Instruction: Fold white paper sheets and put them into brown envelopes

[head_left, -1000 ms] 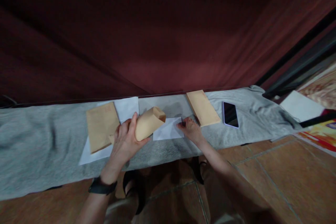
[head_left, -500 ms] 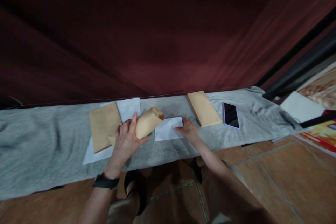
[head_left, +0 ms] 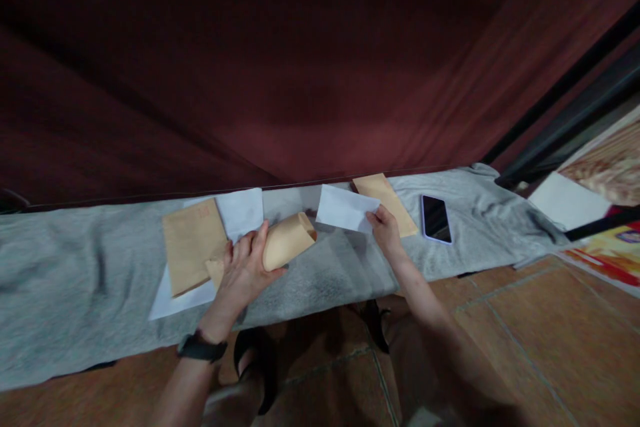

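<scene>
My left hand (head_left: 247, 267) grips a brown paper envelope (head_left: 287, 241), bowed so that its mouth gapes toward the right. Between the thumb and fingers of my right hand (head_left: 386, 230) is a folded white sheet of paper (head_left: 346, 207), lifted off the cloth and tilted. Its left end is near the envelope's open mouth, apart from it. Behind the paper and right hand lies a brown envelope stack (head_left: 393, 197). Left of my left hand, more brown envelopes (head_left: 193, 243) rest on white paper (head_left: 170, 300). Another white sheet (head_left: 243, 210) lies behind that hand.
A grey cloth (head_left: 65, 280) covers the long, narrow surface. On it, a phone (head_left: 436, 219) lies at the right. A dark red curtain (head_left: 300, 80) hangs behind. Black bars (head_left: 565, 93) and a white box (head_left: 567, 200) stand at the far right. Below is a tiled floor (head_left: 540, 320).
My right hand has raised the folded white paper off the cloth and moved it up and right. My left hand still holds the envelope, whose mouth has turned slightly downward and gapes wider.
</scene>
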Tool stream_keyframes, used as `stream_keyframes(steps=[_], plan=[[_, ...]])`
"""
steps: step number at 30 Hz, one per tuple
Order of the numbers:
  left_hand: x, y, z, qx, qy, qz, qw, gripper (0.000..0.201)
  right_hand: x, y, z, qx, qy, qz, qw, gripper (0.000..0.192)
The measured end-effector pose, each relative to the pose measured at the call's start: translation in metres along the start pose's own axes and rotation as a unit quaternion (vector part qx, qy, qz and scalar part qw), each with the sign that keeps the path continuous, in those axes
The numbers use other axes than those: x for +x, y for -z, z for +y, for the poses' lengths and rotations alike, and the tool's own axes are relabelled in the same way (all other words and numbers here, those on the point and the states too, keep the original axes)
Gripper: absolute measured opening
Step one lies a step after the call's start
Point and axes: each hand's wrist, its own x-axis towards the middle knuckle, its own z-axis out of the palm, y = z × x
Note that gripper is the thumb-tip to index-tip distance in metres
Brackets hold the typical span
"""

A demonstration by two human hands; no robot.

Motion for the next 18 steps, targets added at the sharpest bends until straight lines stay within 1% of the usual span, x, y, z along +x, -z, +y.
stream_keyframes(steps=[2,3,8,14,18], plan=[[0.0005,-0.0001,0.0004,-0.001,0.005,-0.007,1.000,0.108,0.0014,0.0030,0.0000,0.054,-0.012,-0.011,0.998,0.033],[0.0007,-0.0001,0.0006,0.000,0.006,-0.008,1.000,0.108,0.0011,0.0031,0.0006,0.059,-0.016,-0.025,0.998,0.034],[0.0004,-0.0026,0.0002,0.013,-0.010,0.001,1.000,0.109,-0.0031,-0.0006,0.0055,-0.016,-0.016,-0.095,0.995,0.025],[0.0007,-0.0049,0.0021,0.034,-0.035,-0.004,0.999,0.107,-0.0058,0.0039,0.0035,-0.069,-0.019,-0.142,0.987,0.015],[0.0016,-0.0038,0.0050,0.035,-0.031,-0.015,0.999,0.107,-0.0071,0.0081,-0.0013,-0.096,-0.015,-0.166,0.981,0.015]])
